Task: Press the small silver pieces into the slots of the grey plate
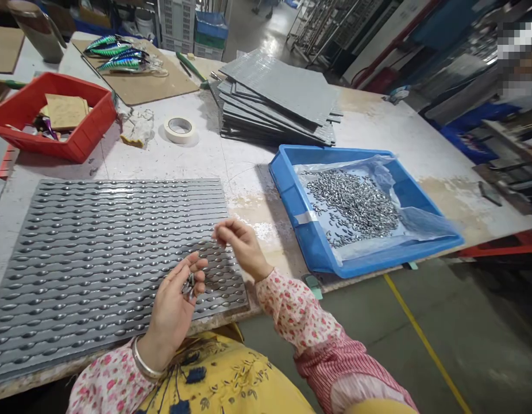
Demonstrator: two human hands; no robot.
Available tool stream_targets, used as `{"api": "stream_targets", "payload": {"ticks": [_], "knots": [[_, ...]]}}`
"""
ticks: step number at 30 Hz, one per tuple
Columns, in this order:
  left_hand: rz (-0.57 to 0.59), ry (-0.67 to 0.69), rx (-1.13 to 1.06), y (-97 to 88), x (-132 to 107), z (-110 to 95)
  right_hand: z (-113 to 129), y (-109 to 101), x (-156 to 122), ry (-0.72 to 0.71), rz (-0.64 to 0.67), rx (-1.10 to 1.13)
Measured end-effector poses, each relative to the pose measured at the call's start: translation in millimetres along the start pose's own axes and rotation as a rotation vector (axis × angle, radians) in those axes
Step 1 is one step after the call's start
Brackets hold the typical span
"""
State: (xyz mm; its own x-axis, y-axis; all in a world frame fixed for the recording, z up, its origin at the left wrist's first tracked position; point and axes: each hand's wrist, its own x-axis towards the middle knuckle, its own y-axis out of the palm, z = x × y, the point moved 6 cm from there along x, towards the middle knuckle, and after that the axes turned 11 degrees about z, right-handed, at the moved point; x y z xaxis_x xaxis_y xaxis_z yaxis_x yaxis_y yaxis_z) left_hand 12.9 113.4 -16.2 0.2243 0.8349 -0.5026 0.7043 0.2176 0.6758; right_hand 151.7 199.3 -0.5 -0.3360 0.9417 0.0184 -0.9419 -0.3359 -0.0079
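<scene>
A grey grooved tray (97,241) lies on the table in front of me, with small silvery metal pieces set in its slots. My left hand (175,307) hovers over the tray's near right corner, cupped around a few of these metal pieces (189,284). My right hand (240,244) is just right of it, above the tray's right edge, fingers pinched together on something too small to make out. A blue bin (309,236) to the right holds a heap of the same metal pieces (352,204) on a clear plastic sheet.
A stack of grey trays (278,98) sits at the back centre. A tape roll (178,127) and a crumpled cloth (139,127) lie behind the tray. A red bin (83,135) stands back left, and fishing lures (119,54) lie on a board.
</scene>
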Motion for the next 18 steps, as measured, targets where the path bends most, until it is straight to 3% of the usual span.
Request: {"api": "stream_targets", "payload": {"ticks": [3,6,12,18], "knots": [[0.056,-0.051,-0.010,3.4,-2,2,-2,-37,21,-0.036,-0.026,-0.373],[0.074,-0.088,-0.024,1.5,-2,7,-10,-55,35,0.003,0.021,-0.594],[0.083,-0.132,-0.015,-1.9,0,11,-20,-48,44,0.055,0.127,-0.802],[0.105,-0.115,-0.066,1.4,-1,7,-24,-49,47,0.068,0.109,-0.868]]}}
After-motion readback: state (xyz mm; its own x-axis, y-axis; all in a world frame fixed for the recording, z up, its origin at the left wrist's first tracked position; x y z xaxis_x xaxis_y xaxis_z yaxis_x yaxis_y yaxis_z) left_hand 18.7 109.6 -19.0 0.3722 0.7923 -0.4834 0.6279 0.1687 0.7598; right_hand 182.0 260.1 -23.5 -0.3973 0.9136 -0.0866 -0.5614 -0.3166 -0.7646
